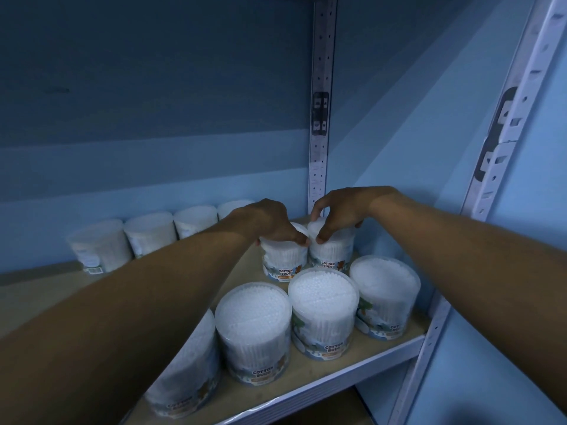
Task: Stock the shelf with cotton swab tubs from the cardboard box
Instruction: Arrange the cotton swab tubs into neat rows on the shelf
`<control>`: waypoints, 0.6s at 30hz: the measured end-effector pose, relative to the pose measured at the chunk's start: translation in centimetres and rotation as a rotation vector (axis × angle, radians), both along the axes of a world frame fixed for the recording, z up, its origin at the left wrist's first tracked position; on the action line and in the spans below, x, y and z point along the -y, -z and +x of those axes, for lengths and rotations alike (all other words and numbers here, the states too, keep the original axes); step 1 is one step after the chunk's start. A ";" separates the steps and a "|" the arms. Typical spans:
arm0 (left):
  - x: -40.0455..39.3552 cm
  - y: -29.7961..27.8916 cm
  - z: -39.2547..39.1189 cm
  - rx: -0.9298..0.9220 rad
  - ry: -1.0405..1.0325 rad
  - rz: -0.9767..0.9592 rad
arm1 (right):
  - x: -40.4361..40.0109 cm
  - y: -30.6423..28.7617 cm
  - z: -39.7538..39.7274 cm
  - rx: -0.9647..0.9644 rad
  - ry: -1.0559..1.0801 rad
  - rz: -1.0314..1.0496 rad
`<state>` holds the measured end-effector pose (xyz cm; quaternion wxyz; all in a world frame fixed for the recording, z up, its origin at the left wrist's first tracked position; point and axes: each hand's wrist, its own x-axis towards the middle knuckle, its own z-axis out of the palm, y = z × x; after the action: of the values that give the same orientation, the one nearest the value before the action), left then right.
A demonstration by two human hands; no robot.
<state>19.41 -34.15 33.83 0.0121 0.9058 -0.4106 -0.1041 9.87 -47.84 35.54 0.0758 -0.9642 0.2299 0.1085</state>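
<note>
Shelf [352, 368], pale wooden board with a white metal front lip, set in a corner of blue wall. Nearest row, along the front edge: four clear cotton swab tubs standing upright, namely a leftmost front tub [187, 372] largely hidden behind the left forearm, a second front tub [254, 329] with "COTTON BUDS" on its label, a third front tub [323, 311] touching it, and a rightmost front tub [385, 292] beside the right front upright [518, 111]. Next row back: two further tubs side by side and touching. Left hand [264, 222] rests over the lid of the left rear tub [283, 259], fingers and thumb curled round its rim. Right hand [340, 213] grips the right rear tub [331, 250] the same way from above, thumb and fingertips hooked over the lid edge. Both tubs stand on the board; whether either is lifted clear cannot be told. Both forearms bare, reaching in from the bottom corners of the view. Farthest: back row of tubs [150, 234] lined along the rear wall, four visible, labels turned away, a barcode showing on the leftmost. Perforated white rear upright [320, 118] rises in the corner behind the hands. Cardboard box out of view.
</note>
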 end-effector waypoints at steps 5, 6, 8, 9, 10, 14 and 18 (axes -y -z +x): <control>0.0 0.0 0.1 -0.052 -0.017 -0.017 | 0.4 -0.3 0.0 -0.017 -0.008 0.005; -0.1 -0.1 0.2 -0.083 -0.016 -0.019 | 0.3 -0.5 -0.1 -0.012 0.002 -0.006; -0.2 -0.4 0.5 -0.150 -0.009 -0.017 | 0.1 -0.6 -0.3 -0.007 0.008 -0.051; -0.2 -0.5 0.6 -0.178 -0.006 -0.019 | 0.1 -0.6 -0.3 -0.004 0.013 -0.052; -0.2 -0.5 0.7 -0.195 -0.004 -0.024 | 0.0 -0.5 -0.3 -0.003 0.019 -0.041; 0.0 -0.2 0.8 -0.183 0.000 -0.037 | 0.0 -0.3 -0.3 0.008 0.021 -0.023; 0.2 0.1 0.8 -0.163 -0.023 -0.036 | 0.3 -0.2 -0.2 0.015 0.037 0.019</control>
<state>20.24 -34.39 33.70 0.0628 0.8986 -0.3997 -0.1701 9.66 -48.14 35.74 0.0888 -0.9598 0.2462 0.1018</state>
